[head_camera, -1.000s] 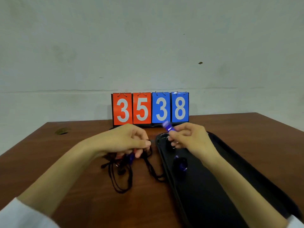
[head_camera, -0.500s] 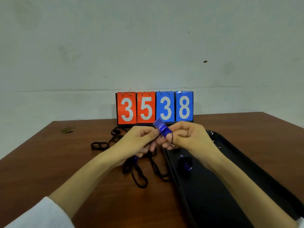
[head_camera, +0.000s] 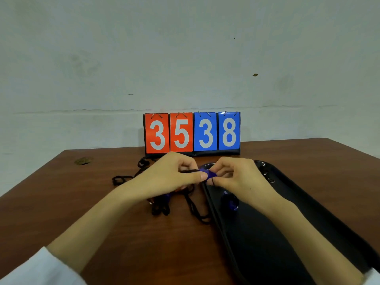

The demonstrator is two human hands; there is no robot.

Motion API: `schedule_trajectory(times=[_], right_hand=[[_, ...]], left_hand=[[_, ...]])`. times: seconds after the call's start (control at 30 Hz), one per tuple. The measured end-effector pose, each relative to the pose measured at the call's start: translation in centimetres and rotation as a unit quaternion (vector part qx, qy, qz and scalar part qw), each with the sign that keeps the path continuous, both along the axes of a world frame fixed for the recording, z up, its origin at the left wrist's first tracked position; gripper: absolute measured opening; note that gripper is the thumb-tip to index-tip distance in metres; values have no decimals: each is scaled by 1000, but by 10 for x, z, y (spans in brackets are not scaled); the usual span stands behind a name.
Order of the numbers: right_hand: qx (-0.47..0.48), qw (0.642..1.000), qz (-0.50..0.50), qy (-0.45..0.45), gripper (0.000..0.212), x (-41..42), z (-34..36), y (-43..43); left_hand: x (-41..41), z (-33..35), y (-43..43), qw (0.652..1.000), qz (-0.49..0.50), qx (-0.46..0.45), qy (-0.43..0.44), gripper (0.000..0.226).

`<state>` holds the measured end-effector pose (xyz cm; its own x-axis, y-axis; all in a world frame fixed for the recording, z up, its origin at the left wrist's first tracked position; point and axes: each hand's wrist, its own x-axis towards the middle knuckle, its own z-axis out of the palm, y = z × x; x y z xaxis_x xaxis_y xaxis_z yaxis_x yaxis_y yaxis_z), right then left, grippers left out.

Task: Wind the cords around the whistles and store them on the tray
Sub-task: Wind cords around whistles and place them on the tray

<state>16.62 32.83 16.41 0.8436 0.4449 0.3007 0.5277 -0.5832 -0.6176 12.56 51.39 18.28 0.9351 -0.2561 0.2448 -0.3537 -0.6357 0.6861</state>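
Left hand (head_camera: 170,177) has its fingers curled, thumb and forefinger pinching a black cord (head_camera: 190,171) that runs nearly level to the blue whistle (head_camera: 208,174); the thumb tip touches the whistle's side. Right hand (head_camera: 236,177) pinches the whistle from the other side with curled fingers, and a thin loop of cord hangs below its fingertips.

The whistle is held in the air between both hands, over the far left corner of the black tray (head_camera: 257,254). Its long axis lies roughly side to side (so little of it shows that I cannot tell which end is the mouthpiece).

A second whistle (head_camera: 230,202), blue and dark and too blurred to tell more, lies on the tray just below the right hand. A small metal ring (head_camera: 269,179) lies near the tray's far rim.

Behind the hands stands a scoreboard (head_camera: 192,132): white 3 and 5 on red cards, 3 and 8 on blue.

Loose cords (head_camera: 160,209) sprawl on the brown table (head_camera: 72,192) under and beyond the left hand, which partly hides them; one strand lies just beside the tray's left rim. White sleeves (head_camera: 41,268) show at the bottom corners.
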Motion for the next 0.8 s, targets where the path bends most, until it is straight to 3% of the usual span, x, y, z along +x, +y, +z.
schedule_trajectory(times=[0.13, 0.27, 0.4, 0.53, 0.67, 0.8], right_hand=[[-5, 994, 81, 78, 18, -7, 4, 4], [53, 969, 170, 170, 15, -13, 9, 2], [138, 947, 202, 209, 11, -16, 13, 0], [219, 943, 165, 187, 12, -14, 14, 0], [316, 932, 78, 160, 12, -8, 15, -2], [325, 939, -16, 108, 15, -2, 14, -5]], left_hand=[[3, 2, 9, 1000, -15, 14, -16, 23], [2, 2, 10, 1000, -13, -3, -28, 28], [6, -4, 7, 999, -5, -44, 23, 35], [7, -10, 2, 980, -21, -120, 155, 39], [1, -18, -7, 982, -52, -122, 134, 43], [-2, -17, -14, 991, -42, -83, 92, 43]])
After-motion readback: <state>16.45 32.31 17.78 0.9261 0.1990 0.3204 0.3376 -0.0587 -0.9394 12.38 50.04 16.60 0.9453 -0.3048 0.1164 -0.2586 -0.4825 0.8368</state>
